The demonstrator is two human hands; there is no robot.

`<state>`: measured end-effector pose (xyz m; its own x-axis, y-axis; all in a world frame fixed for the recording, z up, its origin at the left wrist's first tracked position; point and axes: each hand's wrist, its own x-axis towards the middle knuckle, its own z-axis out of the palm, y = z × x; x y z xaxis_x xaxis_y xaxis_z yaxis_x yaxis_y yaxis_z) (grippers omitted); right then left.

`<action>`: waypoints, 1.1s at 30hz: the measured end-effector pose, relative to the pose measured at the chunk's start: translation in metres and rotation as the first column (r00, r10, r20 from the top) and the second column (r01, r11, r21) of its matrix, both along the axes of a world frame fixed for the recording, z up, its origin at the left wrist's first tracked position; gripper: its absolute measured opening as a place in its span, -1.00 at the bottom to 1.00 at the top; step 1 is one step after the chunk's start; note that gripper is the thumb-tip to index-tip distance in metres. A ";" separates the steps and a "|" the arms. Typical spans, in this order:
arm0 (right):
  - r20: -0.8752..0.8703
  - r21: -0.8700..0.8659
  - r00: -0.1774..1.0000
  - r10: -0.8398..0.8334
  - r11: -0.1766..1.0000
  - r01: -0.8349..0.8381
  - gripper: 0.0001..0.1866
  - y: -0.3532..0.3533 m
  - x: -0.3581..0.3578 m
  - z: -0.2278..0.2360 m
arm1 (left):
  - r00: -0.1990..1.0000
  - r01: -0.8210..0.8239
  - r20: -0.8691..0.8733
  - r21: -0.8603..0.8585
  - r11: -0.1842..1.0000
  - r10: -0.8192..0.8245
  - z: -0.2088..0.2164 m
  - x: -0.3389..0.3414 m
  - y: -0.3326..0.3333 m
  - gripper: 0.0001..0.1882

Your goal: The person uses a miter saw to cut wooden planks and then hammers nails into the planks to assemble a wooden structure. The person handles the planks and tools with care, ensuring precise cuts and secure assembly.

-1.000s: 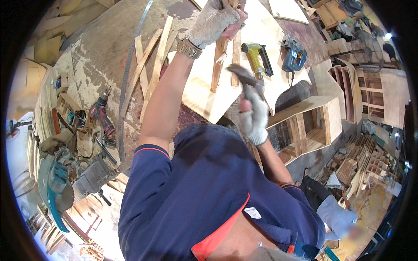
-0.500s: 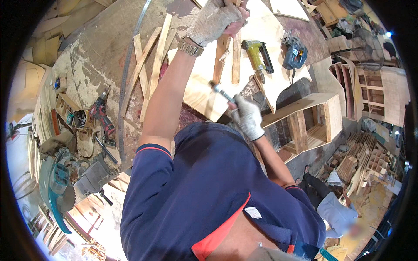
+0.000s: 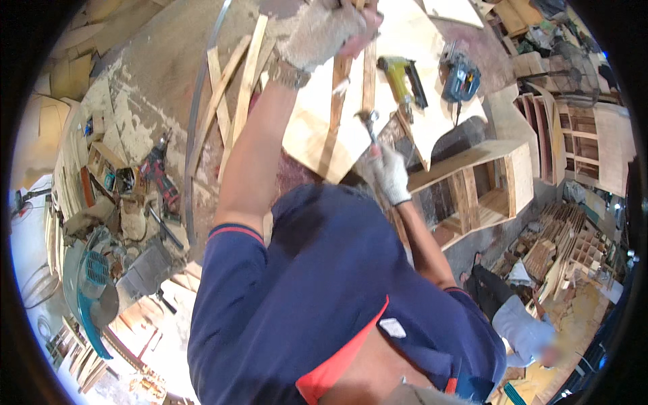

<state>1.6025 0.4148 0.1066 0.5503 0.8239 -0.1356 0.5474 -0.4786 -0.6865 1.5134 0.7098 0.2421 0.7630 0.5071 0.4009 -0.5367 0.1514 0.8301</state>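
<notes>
My right hand, in a pale work glove, is closed around the handle of a hammer, its metal head pointing away from me over the plywood. Farther off, at the top edge, my gloved left hand is closed on a narrow wooden strip, with bare fingertips showing; the far part of its grip is cut off. A second wooden strip lies beside that one, both on a pale plywood sheet. A yellow-green nail gun rests right of the strips.
A blue jigsaw lies beyond the nail gun. Loose wooden slats and a metal strip are at left, near a red drill and a circular saw. A wooden frame stands at right; a person is behind it.
My right hand has shifted slightly, and the hammer has swung from pointing left to pointing away from me. My left hand has moved a little left and stays closed.
</notes>
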 end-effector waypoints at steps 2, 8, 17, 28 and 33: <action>0.040 0.096 0.998 -0.051 0.994 0.047 -0.65 0.007 0.001 0.036 | 0.996 0.025 0.088 0.001 1.000 -0.025 0.004 0.001 0.002 -0.67; -0.297 0.831 0.918 0.264 0.544 0.113 -0.68 -0.011 0.004 0.077 | 0.999 -0.013 0.040 -0.078 0.997 0.016 0.007 -0.004 0.009 -0.73; 0.110 -0.071 0.994 -0.013 0.997 0.021 -0.73 0.009 -0.004 0.014 | 0.947 -0.305 -0.069 0.092 0.948 0.312 0.011 -0.014 0.002 -0.75; 0.247 0.185 0.943 0.224 0.944 -0.273 -0.74 -0.023 -0.006 -0.052 | 0.964 -0.236 0.119 -0.021 0.972 0.236 -0.027 0.003 0.012 -0.73; 0.325 0.191 0.867 0.378 0.872 -0.452 -0.55 -0.012 0.004 -0.086 | 0.871 -0.478 0.050 -0.147 0.866 0.489 -0.017 0.002 0.037 -0.83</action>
<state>1.6066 0.4029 0.0203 0.1337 0.9683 0.2109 0.8358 0.0042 -0.5491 1.5149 0.7465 0.2254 0.3760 0.8543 0.3590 -0.6352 -0.0445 0.7711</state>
